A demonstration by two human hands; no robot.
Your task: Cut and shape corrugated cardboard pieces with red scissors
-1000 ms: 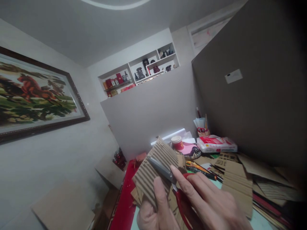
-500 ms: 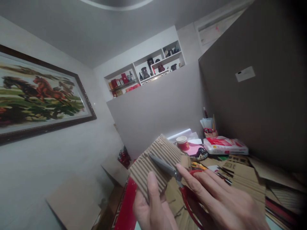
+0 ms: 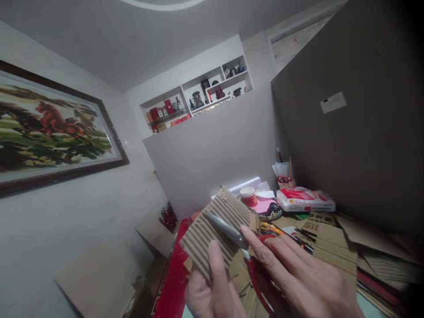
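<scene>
A piece of corrugated cardboard (image 3: 202,240), ribbed side facing me, is tilted up in front of me. My left hand (image 3: 215,282) grips its lower edge, thumb on the ribs and fingers behind. Red-handled scissors (image 3: 228,229) lie across the ribbed face, their metal blades together and the tips near the upper left edge. My right hand (image 3: 298,269) is closed around the scissor handles, with the index finger stretched along the pivot. Whether a blade runs under a rib, I cannot tell.
Cardboard sheets (image 3: 334,251) lie on the right of the table. Behind the hands are a red and white paper cup (image 3: 249,197), a plastic-wrapped tissue pack (image 3: 304,199) and a holder with red scissors (image 3: 285,181). Grey panels (image 3: 215,154) stand at the back.
The view has shifted slightly, so the background sits a little further left. The scissors and cardboard keep nearly the same position against each other. Both hands keep their hold.
</scene>
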